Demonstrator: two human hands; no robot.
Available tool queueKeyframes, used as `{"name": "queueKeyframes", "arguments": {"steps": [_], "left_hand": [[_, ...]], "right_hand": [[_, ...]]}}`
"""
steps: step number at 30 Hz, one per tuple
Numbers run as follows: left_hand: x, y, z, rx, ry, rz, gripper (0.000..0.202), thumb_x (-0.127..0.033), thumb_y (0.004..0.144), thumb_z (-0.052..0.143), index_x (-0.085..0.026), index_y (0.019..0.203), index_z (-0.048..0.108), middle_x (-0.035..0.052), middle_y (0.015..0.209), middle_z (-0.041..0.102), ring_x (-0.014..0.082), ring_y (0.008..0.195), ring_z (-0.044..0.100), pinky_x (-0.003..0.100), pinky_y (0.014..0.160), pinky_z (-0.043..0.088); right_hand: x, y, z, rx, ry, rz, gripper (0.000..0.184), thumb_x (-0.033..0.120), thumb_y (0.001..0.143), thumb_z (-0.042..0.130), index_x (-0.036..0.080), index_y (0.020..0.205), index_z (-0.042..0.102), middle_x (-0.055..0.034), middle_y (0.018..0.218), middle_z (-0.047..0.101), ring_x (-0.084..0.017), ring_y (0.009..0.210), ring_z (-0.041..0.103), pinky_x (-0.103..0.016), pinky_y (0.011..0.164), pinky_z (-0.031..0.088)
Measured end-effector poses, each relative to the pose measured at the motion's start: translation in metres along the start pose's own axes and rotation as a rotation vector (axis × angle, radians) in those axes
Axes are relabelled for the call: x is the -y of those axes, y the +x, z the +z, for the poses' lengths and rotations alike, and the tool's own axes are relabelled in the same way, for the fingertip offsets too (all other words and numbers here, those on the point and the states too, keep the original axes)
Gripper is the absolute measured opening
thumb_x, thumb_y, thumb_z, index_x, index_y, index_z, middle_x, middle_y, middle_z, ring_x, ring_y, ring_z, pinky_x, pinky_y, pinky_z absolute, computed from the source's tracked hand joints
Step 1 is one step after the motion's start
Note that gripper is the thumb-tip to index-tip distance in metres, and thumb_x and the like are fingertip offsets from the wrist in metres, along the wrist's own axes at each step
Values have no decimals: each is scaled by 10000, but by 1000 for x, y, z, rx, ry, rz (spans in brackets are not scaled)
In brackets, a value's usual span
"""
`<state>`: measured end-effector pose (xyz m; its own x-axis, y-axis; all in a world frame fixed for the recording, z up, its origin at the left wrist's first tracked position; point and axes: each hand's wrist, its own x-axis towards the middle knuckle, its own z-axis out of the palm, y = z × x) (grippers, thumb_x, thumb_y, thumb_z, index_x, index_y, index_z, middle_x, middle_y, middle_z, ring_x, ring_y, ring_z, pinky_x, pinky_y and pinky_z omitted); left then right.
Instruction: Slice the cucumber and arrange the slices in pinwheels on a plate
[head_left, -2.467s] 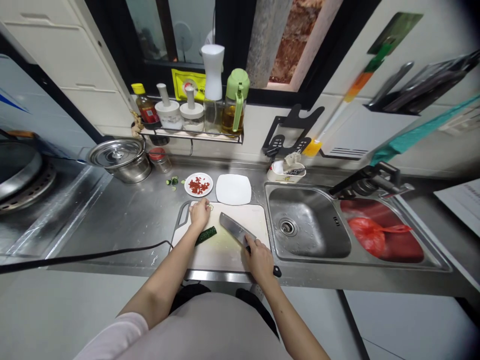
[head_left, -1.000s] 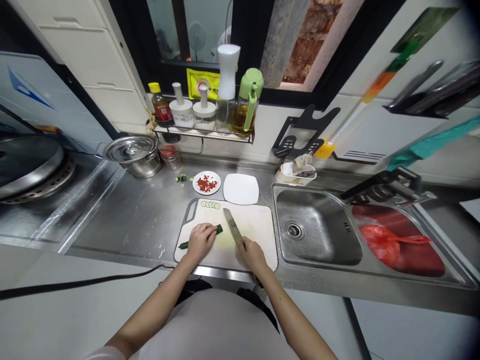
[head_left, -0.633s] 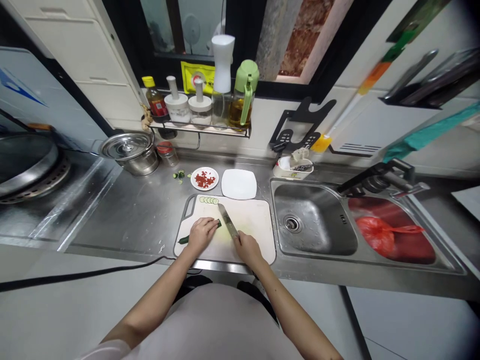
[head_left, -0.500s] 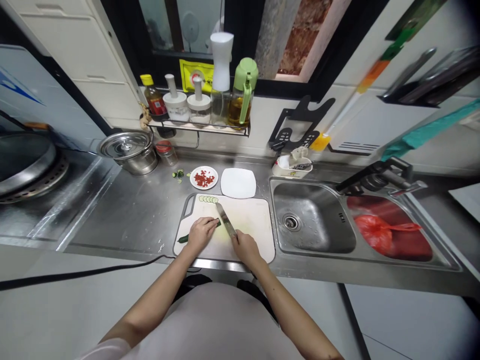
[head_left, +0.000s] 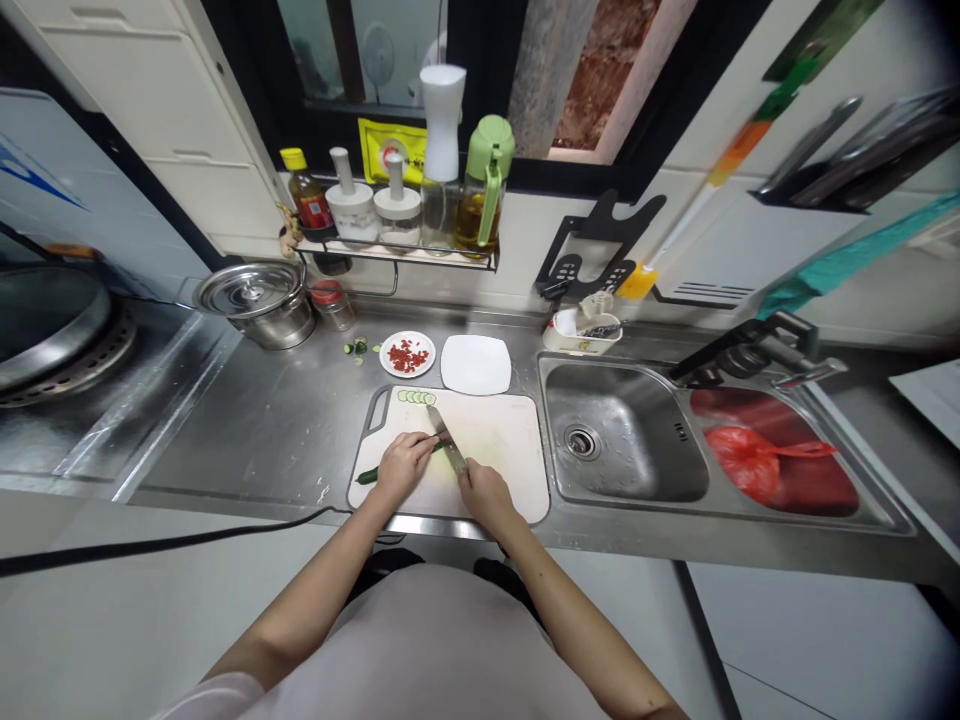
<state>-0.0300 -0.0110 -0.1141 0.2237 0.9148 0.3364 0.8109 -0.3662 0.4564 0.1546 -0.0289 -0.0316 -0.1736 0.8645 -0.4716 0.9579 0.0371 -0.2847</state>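
**Knife set against a cucumber on the board**

A steel counter runs the width of the view, with a double sink let into its right half; a red bag lies in the far basin. A white board sits just left of the sink, close to the counter's front edge and right in front of the person, probably so that both arms reach it without stretching. A lidded pot stands well back to the left. Behind the board, side by side, are a bare white plate and a small dish of red bits.

The left hand lies palm-down over a cucumber, fingers bent and pressed onto it, likely to stop it rolling. The right hand is closed round the handle of a knife, whose blade slants away up the board with its edge down by the left knuckles.

The cucumber lies slantwise on the board's left half, mostly hidden under the left hand. Its dark stem end pokes out past the heel of the palm, and the cut end sits just beyond the fingertips, touching or almost touching the blade — which, I cannot tell. A short row of slices rests at the board's back edge, apart from both hands.
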Motion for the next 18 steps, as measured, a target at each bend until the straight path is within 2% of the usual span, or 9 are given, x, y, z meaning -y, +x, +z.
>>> {"name": "queueKeyframes", "arguments": {"steps": [18], "left_hand": [[2, 1, 1, 6, -27, 2, 245, -254, 938, 523, -248, 1090, 715, 50, 1036, 692, 176, 938, 579, 321, 828, 502]], "right_hand": [[11, 6, -3, 18, -8, -5, 312, 232, 977, 331, 141, 1137, 583, -138, 1022, 700, -230, 947, 655, -283, 727, 407]]}}
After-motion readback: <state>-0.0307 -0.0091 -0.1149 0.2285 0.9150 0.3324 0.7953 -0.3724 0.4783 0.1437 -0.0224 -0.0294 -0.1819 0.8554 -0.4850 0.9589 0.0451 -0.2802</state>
